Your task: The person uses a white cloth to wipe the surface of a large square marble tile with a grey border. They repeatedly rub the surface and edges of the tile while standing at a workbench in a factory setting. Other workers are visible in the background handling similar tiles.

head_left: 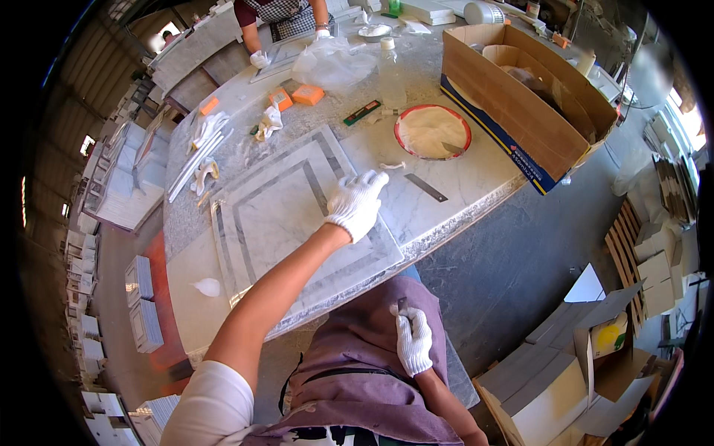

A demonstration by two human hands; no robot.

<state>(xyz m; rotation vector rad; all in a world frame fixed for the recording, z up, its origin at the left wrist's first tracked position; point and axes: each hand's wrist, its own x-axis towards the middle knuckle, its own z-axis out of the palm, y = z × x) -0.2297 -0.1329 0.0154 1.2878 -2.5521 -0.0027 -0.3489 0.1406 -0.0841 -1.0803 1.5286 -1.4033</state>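
My left hand (357,204), in a white knit glove, reaches over a marble panel (286,186) with grey inlaid bands. Its fingers stretch toward the panel's right edge, and no held thing shows. Down by the purple apron (349,334), my right hand (414,343), also gloved, is closed around a small dark flat metal blade (402,303); only its tip shows. A thin metal strip (426,187) with a hole at one end lies on the slab right of the panel. Behind it sits a red-rimmed dish (398,137) of pale paste with a blade (452,148) in it.
A long cardboard box (513,97) stands at the table's right edge. Behind the panel are a clear bottle (391,74), orange blocks (307,94), a green packet (362,113) and white strips (197,160). Across the table, a person's gloved hand (259,59) works. Cartons (550,379) lie at lower right.
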